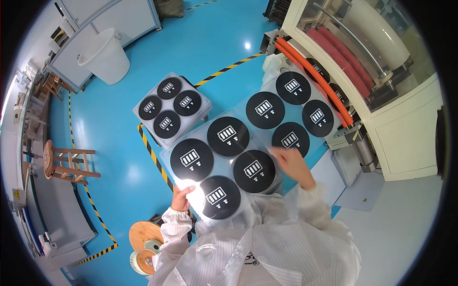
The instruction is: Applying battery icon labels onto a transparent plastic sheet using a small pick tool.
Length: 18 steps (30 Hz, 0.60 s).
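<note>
A clear plastic sheet (229, 166) carries several black round pieces, each printed with a white battery symbol. My left hand (181, 198) grips its near left edge, thumb on top, beside the nearest black disc (220, 197). Strong white glare covers the sheet by that thumb. Over the right side of the sheet is my right hand (290, 164), between a black disc (254, 171) and another disc (290, 138) farther right. Its fingers are smeared by motion, so their grip is unclear. More discs on clear film run back toward the orange rollers (312, 78).
A cream machine (400, 138) with rollers stands on the right. Left of the sheet is a stack (158, 126) of similar disc sheets. Farther off are a white bucket (106, 57), a wooden stool (71, 162) and a small fan (142, 261). Striped tape (155, 157) marks the blue floor.
</note>
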{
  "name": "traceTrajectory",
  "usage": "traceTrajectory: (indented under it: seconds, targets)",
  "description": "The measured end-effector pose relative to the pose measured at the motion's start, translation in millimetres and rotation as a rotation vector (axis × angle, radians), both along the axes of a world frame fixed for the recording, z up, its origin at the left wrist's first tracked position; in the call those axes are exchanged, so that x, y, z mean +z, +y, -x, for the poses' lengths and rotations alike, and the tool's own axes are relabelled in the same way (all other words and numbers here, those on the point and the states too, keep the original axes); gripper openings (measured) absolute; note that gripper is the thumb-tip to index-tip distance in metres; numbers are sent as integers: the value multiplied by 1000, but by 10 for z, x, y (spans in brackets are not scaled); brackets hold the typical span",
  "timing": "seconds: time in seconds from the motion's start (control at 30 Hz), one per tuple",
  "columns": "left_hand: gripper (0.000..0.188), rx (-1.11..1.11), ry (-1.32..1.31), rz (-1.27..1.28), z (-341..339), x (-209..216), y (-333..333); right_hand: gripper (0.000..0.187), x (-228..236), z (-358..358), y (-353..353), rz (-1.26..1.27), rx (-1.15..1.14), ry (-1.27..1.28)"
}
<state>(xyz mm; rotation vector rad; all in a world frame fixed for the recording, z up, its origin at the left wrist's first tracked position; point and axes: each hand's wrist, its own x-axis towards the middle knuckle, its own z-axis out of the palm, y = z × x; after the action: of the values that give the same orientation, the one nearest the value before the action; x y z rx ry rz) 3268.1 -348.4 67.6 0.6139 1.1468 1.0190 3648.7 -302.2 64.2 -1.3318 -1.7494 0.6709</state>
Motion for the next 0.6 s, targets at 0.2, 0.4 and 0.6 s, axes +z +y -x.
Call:
traceTrajectory:
  seconds: [0.2, 0.4, 0.6]
  targets:
    - [47, 122, -63, -16, -35, 20, -39, 18, 1, -1050, -876, 973, -22, 365]
    - [45, 71, -59, -48, -78, 137, -107, 17, -610, -1085, -814, 451, -155, 1037]
    - [41, 59, -209, 3, -461, 165, -44, 20, 346, -850, -901, 392, 11, 1214]
